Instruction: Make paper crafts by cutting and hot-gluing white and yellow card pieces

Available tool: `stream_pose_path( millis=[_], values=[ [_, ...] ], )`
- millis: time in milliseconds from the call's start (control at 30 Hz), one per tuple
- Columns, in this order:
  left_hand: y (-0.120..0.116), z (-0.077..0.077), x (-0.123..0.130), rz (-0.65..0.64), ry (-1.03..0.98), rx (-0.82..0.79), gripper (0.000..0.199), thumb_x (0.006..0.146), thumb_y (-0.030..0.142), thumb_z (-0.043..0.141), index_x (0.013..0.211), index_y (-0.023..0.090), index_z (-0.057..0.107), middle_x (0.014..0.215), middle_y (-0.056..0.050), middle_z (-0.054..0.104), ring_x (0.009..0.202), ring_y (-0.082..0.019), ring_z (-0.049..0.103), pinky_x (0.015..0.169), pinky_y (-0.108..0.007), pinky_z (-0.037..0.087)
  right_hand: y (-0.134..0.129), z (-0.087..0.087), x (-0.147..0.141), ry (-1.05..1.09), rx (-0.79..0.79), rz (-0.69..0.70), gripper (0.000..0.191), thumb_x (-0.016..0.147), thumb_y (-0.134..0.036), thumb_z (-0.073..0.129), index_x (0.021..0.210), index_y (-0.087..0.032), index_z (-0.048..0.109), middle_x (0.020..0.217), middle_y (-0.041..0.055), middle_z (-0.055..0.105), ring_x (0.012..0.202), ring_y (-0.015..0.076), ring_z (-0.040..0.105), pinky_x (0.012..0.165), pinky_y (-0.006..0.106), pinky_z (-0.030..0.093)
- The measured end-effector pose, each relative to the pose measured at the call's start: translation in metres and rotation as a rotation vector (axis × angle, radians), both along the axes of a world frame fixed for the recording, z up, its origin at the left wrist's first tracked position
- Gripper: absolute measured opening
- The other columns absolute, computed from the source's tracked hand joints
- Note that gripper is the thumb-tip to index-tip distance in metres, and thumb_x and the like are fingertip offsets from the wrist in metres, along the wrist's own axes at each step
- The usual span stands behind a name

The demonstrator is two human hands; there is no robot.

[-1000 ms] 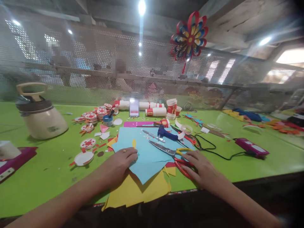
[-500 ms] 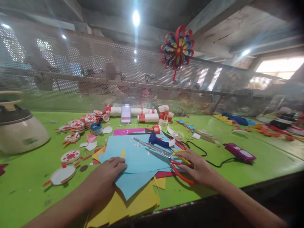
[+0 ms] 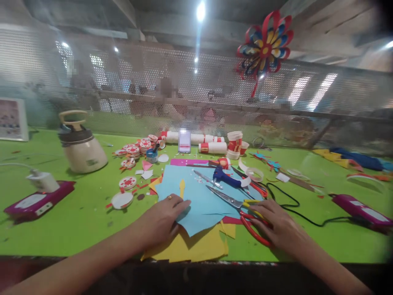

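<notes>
My left hand (image 3: 167,215) has its fingers closed over the left edge of a light blue paper sheet (image 3: 172,178), pressing it against the table. In my right hand (image 3: 281,223) is a pair of scissors (image 3: 229,198) with one yellow and one red handle; the metal blades lie just over the blue sheet, pointing away to the left. A yellow paper petal (image 3: 182,188) rests on the sheet beyond my left fingers. Behind the scissors lie a dark blue glue gun (image 3: 227,177) and another slim metal tool (image 3: 208,178). Yellow paper (image 3: 190,248) sticks out beneath the blue.
Red-and-white paper discs (image 3: 127,182), a blue jar (image 3: 152,155) and a beige kettle-like jug (image 3: 86,153) stand left. Paper cups (image 3: 235,143) and a phone (image 3: 184,141) are behind. Purple power strips (image 3: 364,209) lie at both sides, with a black cable (image 3: 307,219) on the right.
The view has swung left, bringing the left power strip and a framed picture into sight. The scissors have come nearer to me over the sheet. My left hand keeps its place on the paper.
</notes>
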State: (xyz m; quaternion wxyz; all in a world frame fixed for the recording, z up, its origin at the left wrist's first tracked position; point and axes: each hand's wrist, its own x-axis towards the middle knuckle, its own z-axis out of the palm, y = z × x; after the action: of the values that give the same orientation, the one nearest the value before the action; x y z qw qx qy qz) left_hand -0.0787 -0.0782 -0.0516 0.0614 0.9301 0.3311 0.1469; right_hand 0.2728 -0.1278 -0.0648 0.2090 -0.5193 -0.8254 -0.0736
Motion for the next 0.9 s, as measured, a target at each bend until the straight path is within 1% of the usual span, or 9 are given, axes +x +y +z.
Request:
stream_pose_path(
  millis=[133,267,333,433,533,633,700,767,900],
  values=[
    [-0.007,-0.005,-0.007,-0.074,-0.019,0.012,0.057,0.078,0.007,0.044,0.134,0.015,0.035,0.128,-0.015,0.049,0.118,-0.027,0.044,0.098,-0.044,0.041,0.001,0.019,-0.026,0.015,0.01,0.042,0.022,0.09,-0.027,0.048,0.106,-0.017,0.06,0.101,0.0127,0.058,0.096,0.0255,0.055,0.083,0.044,0.048],
    [-0.017,-0.003,-0.004,-0.131,-0.001,0.042,0.06,0.076,0.007,0.044,0.134,0.017,0.035,0.127,-0.014,0.05,0.12,-0.029,0.043,0.101,-0.049,0.037,0.016,0.04,-0.082,0.054,-0.013,0.177,0.02,0.089,-0.019,0.048,0.104,-0.013,0.06,0.1,0.0135,0.059,0.097,0.0243,0.053,0.084,0.043,0.047],
    [-0.023,0.002,-0.001,-0.152,0.009,0.011,0.062,0.074,0.007,0.046,0.134,0.018,0.035,0.125,-0.014,0.052,0.118,-0.028,0.044,0.102,-0.049,0.036,0.029,0.042,-0.111,0.039,-0.054,0.286,0.02,0.089,-0.015,0.047,0.104,-0.013,0.06,0.102,0.0128,0.06,0.1,0.0241,0.051,0.087,0.043,0.045],
    [-0.029,0.016,0.0,-0.159,-0.001,-0.087,0.067,0.07,0.008,0.049,0.135,0.018,0.034,0.128,-0.014,0.05,0.12,-0.028,0.043,0.102,-0.046,0.037,0.048,0.035,-0.14,-0.037,-0.097,0.431,0.022,0.089,-0.009,0.044,0.106,-0.014,0.059,0.105,0.0119,0.061,0.104,0.0235,0.051,0.087,0.042,0.045],
    [-0.024,0.029,-0.003,-0.148,-0.047,-0.182,0.065,0.069,0.009,0.048,0.133,0.019,0.037,0.131,-0.012,0.049,0.119,-0.025,0.046,0.099,-0.042,0.041,0.059,0.022,-0.149,-0.077,-0.118,0.474,0.021,0.089,-0.008,0.045,0.103,-0.014,0.059,0.106,0.0116,0.062,0.104,0.0229,0.051,0.086,0.042,0.045],
    [-0.006,0.034,-0.005,-0.124,-0.074,-0.2,0.045,0.077,0.009,0.042,0.121,0.019,0.049,0.118,-0.009,0.059,0.107,-0.021,0.054,0.092,-0.038,0.045,0.061,0.012,-0.148,-0.066,-0.116,0.438,0.022,0.09,-0.01,0.044,0.107,-0.015,0.057,0.109,0.0121,0.061,0.105,0.0234,0.05,0.085,0.043,0.045],
    [0.011,0.03,-0.004,-0.117,-0.039,-0.155,0.034,0.081,0.008,0.038,0.109,0.017,0.056,0.105,-0.008,0.063,0.098,-0.02,0.057,0.087,-0.036,0.047,0.059,0.008,-0.146,-0.045,-0.122,0.413,0.023,0.091,-0.012,0.043,0.111,-0.015,0.055,0.112,0.012,0.06,0.106,0.0238,0.049,0.086,0.044,0.044],
    [0.026,0.022,-0.002,-0.162,0.016,-0.084,0.027,0.082,0.008,0.039,0.098,0.016,0.06,0.097,-0.009,0.063,0.094,-0.021,0.056,0.083,-0.035,0.046,0.058,0.006,-0.145,-0.019,-0.142,0.395,0.024,0.093,-0.014,0.041,0.113,-0.015,0.055,0.114,0.0116,0.059,0.108,0.0239,0.048,0.088,0.044,0.043],
    [0.039,0.003,0.002,-0.234,0.03,0.003,0.02,0.083,0.009,0.043,0.091,0.015,0.06,0.095,-0.01,0.06,0.09,-0.022,0.052,0.081,-0.036,0.044,0.055,0.006,-0.145,0.025,-0.182,0.347,0.026,0.092,-0.013,0.041,0.114,-0.015,0.055,0.12,0.012,0.055,0.111,0.023,0.046,0.094,0.043,0.041]
  ],
)
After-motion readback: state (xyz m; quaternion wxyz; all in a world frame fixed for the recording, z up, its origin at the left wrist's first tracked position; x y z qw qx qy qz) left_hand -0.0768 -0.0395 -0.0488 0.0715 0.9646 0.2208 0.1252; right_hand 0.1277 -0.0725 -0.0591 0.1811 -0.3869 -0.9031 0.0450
